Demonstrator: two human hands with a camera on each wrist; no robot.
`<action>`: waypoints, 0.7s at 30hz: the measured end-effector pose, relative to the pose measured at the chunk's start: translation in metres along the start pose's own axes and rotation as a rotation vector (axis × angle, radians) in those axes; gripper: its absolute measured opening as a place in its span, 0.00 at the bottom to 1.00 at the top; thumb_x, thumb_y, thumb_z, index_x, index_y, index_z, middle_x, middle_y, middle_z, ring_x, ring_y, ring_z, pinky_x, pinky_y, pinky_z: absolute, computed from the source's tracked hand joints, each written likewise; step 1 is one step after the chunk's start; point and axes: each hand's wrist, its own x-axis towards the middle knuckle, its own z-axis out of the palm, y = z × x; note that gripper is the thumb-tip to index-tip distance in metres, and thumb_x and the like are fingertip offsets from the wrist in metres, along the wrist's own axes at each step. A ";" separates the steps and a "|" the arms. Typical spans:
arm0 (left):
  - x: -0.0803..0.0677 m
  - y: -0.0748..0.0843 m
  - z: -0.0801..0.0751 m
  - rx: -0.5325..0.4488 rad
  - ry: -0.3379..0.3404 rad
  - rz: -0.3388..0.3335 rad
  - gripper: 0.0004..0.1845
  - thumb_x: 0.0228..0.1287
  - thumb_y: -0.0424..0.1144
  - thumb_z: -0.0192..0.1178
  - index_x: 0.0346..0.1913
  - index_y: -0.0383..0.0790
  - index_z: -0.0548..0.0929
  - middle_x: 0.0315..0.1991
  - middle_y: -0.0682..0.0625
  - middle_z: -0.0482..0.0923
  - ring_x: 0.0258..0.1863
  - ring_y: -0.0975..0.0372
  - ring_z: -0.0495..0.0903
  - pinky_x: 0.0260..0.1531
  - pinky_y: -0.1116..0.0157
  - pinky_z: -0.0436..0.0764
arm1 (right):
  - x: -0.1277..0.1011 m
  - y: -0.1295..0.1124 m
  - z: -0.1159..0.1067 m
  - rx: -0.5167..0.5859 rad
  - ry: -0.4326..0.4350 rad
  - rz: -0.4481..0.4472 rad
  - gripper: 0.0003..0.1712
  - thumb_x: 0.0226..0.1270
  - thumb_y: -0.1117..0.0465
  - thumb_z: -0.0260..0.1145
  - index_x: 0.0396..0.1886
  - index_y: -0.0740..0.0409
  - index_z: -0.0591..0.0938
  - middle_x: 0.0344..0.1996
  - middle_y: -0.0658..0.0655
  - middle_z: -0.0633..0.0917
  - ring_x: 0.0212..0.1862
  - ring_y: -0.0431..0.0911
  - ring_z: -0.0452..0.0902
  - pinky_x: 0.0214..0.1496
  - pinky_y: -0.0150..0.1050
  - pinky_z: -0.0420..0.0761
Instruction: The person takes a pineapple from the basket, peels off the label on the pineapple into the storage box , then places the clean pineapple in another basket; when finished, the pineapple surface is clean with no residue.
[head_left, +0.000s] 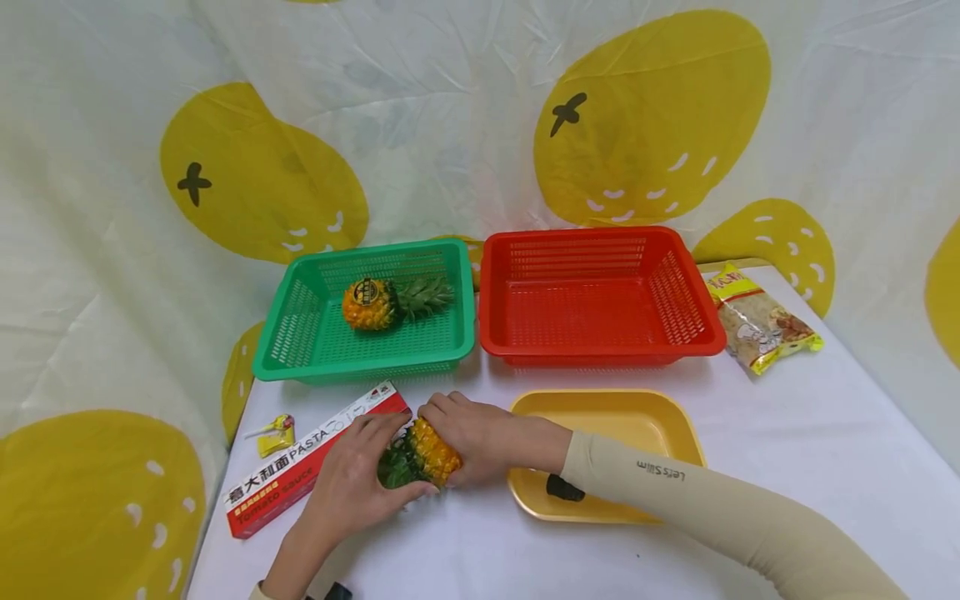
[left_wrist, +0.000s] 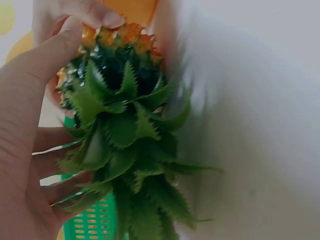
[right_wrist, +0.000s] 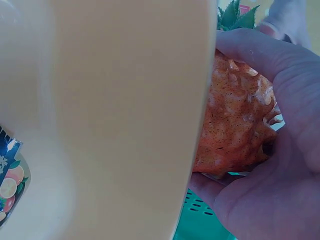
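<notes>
Both hands are clasping your small pineapple (head_left: 423,454): left hand (head_left: 356,475) cupping the crown at 8 o'clock, right hand (head_left: 472,437) curling round the fruit at 2 o'clock.

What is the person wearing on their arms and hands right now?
The right arm wears a snug beige sleeve that runs down to the wrist, with small dark lettering printed near the wrist end. The right hand is bare: no glove, ring or watch shows. The left hand is bare too, and only a sliver of light cuff shows at the frame's bottom edge. No rings show on the fingers.
</notes>
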 end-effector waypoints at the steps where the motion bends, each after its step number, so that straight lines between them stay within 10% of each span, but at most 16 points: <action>1: 0.001 -0.001 -0.002 -0.008 0.012 0.006 0.50 0.49 0.74 0.76 0.70 0.48 0.80 0.66 0.53 0.77 0.63 0.57 0.73 0.57 0.49 0.82 | 0.000 0.001 0.000 -0.003 0.003 -0.001 0.54 0.58 0.43 0.82 0.76 0.58 0.65 0.64 0.53 0.72 0.63 0.47 0.69 0.66 0.34 0.75; 11: 0.022 -0.016 -0.032 -0.086 0.176 0.045 0.50 0.50 0.59 0.82 0.76 0.50 0.74 0.74 0.45 0.67 0.72 0.47 0.65 0.62 0.37 0.73 | -0.005 0.003 -0.001 -0.008 0.024 0.001 0.53 0.60 0.43 0.81 0.76 0.59 0.65 0.64 0.55 0.73 0.62 0.48 0.70 0.65 0.34 0.75; 21: 0.039 -0.072 -0.063 -0.242 0.385 -0.054 0.37 0.56 0.38 0.77 0.72 0.43 0.80 0.74 0.43 0.68 0.74 0.47 0.61 0.66 0.35 0.63 | -0.002 0.003 0.000 0.029 0.020 -0.015 0.54 0.60 0.43 0.82 0.76 0.59 0.65 0.64 0.55 0.72 0.62 0.49 0.69 0.63 0.34 0.75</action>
